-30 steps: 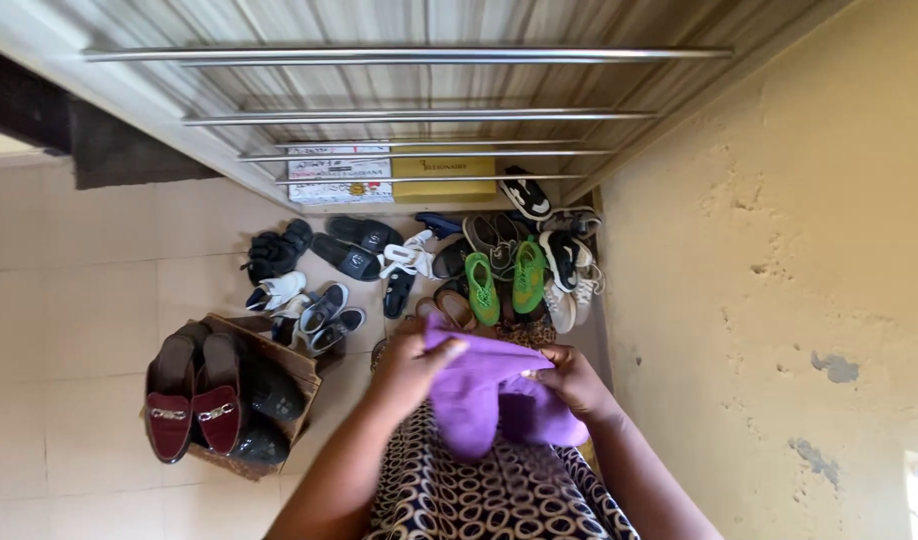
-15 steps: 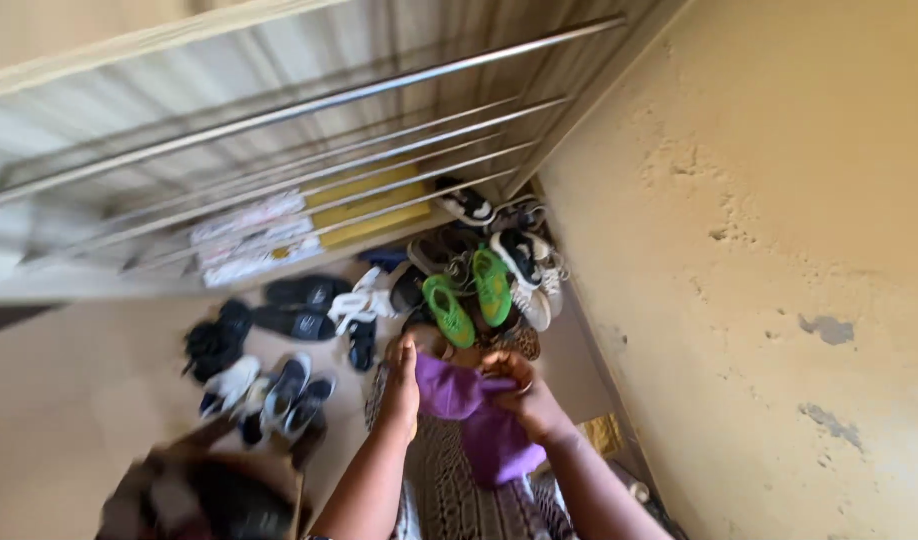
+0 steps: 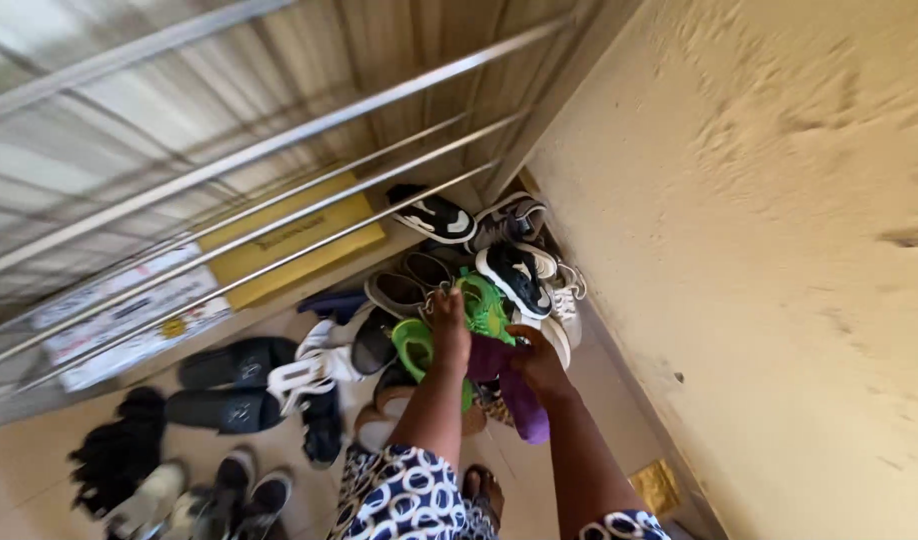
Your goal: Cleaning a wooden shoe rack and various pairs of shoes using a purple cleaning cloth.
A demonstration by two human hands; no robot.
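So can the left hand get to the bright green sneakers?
Probably yes: the left hand is already down at the bright green sneakers, seemingly touching one. Nothing sits between them, and the purple cloth hangs lower down, at the right hand.

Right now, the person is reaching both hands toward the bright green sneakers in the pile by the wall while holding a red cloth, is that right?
Not quite: the cloth is purple, not red, as the head view shows. The rest stands: the left hand and right hand reach toward the bright green sneakers in the pile by the wall.
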